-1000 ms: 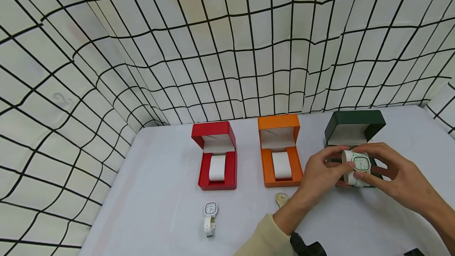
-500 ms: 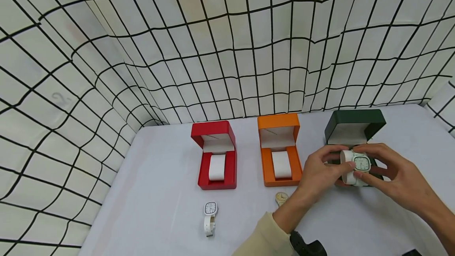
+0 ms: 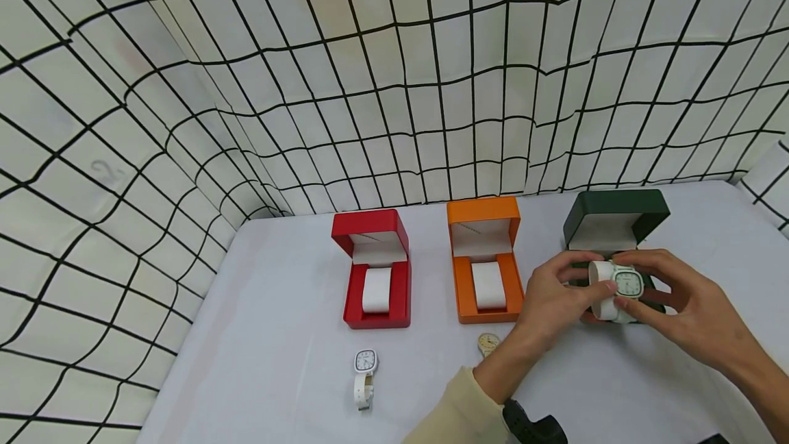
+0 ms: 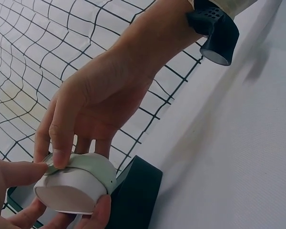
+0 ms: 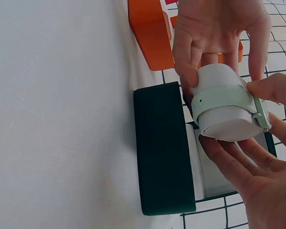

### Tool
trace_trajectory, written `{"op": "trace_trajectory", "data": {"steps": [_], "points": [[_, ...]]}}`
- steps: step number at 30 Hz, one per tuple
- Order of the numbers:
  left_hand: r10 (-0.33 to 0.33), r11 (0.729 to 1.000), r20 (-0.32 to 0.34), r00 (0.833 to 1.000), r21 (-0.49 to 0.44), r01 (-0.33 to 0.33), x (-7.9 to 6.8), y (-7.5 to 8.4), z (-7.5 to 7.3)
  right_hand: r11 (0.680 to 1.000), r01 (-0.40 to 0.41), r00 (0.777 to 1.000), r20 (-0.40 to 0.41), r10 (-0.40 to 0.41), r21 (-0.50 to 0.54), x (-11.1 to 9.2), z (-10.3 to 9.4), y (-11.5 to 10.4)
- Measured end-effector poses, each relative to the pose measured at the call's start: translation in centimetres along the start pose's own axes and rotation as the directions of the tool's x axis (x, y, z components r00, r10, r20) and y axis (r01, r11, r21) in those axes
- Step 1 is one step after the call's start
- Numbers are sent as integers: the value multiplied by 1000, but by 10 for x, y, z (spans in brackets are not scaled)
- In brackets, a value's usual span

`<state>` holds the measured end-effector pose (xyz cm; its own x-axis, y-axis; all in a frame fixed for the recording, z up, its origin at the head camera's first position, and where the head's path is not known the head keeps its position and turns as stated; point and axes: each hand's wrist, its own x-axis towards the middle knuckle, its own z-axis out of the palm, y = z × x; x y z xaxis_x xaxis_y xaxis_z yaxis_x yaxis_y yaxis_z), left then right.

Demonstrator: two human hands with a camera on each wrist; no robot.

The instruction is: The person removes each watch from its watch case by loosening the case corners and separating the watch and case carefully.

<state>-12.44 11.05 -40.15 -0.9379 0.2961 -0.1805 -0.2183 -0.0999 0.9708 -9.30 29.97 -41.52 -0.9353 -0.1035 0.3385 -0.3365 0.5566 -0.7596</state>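
A watch with a pale green strap is wrapped round a white cushion. Both hands hold this cushion just over the base of an open dark green watch box. My left hand grips the cushion's left end, its thumb near the dial. At the other end, my right hand holds it with thumb and fingers at the watch face. In the left wrist view, the green strap circles the cushion's middle. The hands hide most of the box base.
An open red box and an open orange box, each with a white cushion, stand to the left. A white watch lies before the red box. A gold-coloured watch is partly behind the left forearm. Black-gridded netting borders the table.
The cushion has shifted very slightly left in the hands. Both hands keep their hold, and the boxes and other watches stay where they were.
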Motion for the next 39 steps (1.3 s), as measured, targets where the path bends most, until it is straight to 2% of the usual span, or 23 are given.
{"op": "trace_trajectory", "data": {"steps": [6,11,17,22,26,31,36,39], "points": [[-13,1000,-3,1000,13,13,1,0,-1,1000,17,1000,-19,-17,14,-1,-1,-1],[4,999,65,998,-42,-1,3,-2,-3,999,32,998,-49,-30,34,-1,-1,0],[44,991,159,986,-132,-23,4,-2,-2,999,24,997,-68,-22,35,-2,-2,0],[63,984,200,978,-175,-27,4,-2,-3,999,19,998,-65,-17,32,-2,-3,0],[58,983,198,979,-181,-21,4,-1,-3,1000,6,999,-46,-5,26,-3,-3,1],[29,991,162,986,-135,-7,4,1,-2,1000,4,1000,-27,-4,24,-5,-3,2],[19,996,125,992,-89,-8,3,4,-3,999,31,999,-46,-29,37,-5,-1,1],[13,995,113,994,-96,-2,3,6,-2,998,46,997,-56,-44,35,-4,1,-1]]}}
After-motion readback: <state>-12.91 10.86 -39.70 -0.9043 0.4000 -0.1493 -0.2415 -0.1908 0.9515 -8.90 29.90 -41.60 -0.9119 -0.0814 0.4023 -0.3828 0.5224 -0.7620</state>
